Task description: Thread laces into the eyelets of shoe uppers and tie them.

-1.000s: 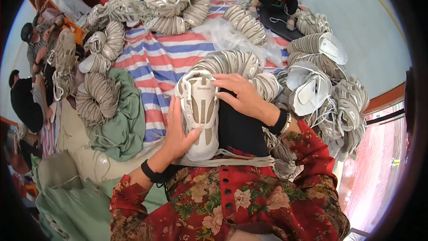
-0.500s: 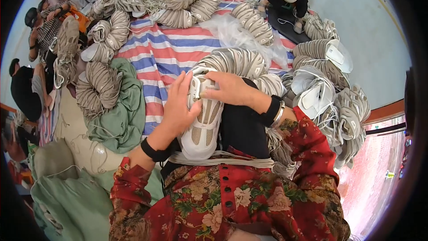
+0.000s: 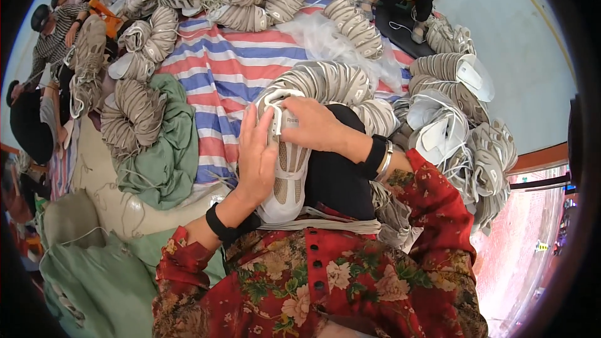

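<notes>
A beige and white shoe upper with mesh panels rests on my lap, its rounded toe toward me. Along its left side lies my left hand, fingers stretched up the edge and holding it. My right hand grips the upper near its opening, thumb and fingers bent over the tongue area. Between the two hands shows a white eyelet strip; the fingertips partly hide what they pinch. A bundle of pale laces lies across my lap. Just beyond my hands curves a row of nested shoe uppers.
More stacked uppers stand at my right, at the left and far across the striped sheet. A green cloth lies at the left, and clear plastic lies ahead. Other people sit at the far left and far right.
My left hand has turned more upright along the shoe's side, its thumb drawn back from the middle. My right fingers have shifted slightly on the upper. People at far left have moved.
</notes>
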Action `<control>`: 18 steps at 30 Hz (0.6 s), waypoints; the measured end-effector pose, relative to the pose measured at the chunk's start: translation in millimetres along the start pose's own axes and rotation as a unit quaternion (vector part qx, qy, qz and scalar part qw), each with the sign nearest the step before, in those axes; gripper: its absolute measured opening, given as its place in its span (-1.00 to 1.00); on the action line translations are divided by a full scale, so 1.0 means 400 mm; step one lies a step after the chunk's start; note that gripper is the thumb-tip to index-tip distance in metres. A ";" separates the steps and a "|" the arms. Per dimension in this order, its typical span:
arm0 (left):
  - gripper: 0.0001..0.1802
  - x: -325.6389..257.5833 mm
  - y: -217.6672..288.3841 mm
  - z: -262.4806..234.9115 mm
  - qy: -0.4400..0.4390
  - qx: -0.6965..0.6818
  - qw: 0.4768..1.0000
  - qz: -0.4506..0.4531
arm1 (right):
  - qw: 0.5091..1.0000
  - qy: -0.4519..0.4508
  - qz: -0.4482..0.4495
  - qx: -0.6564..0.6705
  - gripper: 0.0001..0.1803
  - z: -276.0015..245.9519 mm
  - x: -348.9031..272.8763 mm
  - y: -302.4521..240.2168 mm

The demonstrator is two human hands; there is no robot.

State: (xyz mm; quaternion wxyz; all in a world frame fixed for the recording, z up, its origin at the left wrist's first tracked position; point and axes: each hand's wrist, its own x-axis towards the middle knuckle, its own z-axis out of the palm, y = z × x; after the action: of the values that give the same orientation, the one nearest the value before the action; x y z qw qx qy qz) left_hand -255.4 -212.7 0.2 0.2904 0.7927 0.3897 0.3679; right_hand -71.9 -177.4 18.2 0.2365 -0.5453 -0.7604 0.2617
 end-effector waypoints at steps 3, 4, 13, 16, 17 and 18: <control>-0.21 0.001 0.030 0.005 -0.006 0.076 0.997 0.013 | 0.999 0.041 -0.024 -0.024 -0.43 0.014 0.005 0.009; -0.13 0.000 0.036 0.005 -0.010 0.103 0.994 0.029 | 0.999 0.020 -0.021 -0.019 -0.43 0.014 0.014 0.016; -0.08 -0.015 0.023 0.002 -0.042 0.111 0.991 0.054 | 0.977 -0.093 -0.023 0.189 -0.56 -0.049 0.023 0.040; -0.10 0.005 0.009 0.007 -0.051 0.114 0.991 0.047 | 0.993 -0.044 -0.048 0.103 -0.57 -0.046 0.040 0.051; -0.10 0.003 0.010 0.009 -0.055 0.114 0.991 0.051 | 0.993 -0.038 -0.018 0.112 -0.57 -0.046 0.039 0.051; -0.11 -0.001 0.013 0.011 -0.045 0.132 0.989 0.057 | 0.990 0.010 -0.034 0.135 -0.62 -0.037 0.029 0.044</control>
State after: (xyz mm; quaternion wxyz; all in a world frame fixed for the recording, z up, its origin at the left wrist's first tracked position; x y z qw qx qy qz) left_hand -249.9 -216.5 1.3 0.1793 0.8607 0.3755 0.2935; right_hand -53.4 -159.5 18.8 0.3241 -0.4847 -0.7338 0.3486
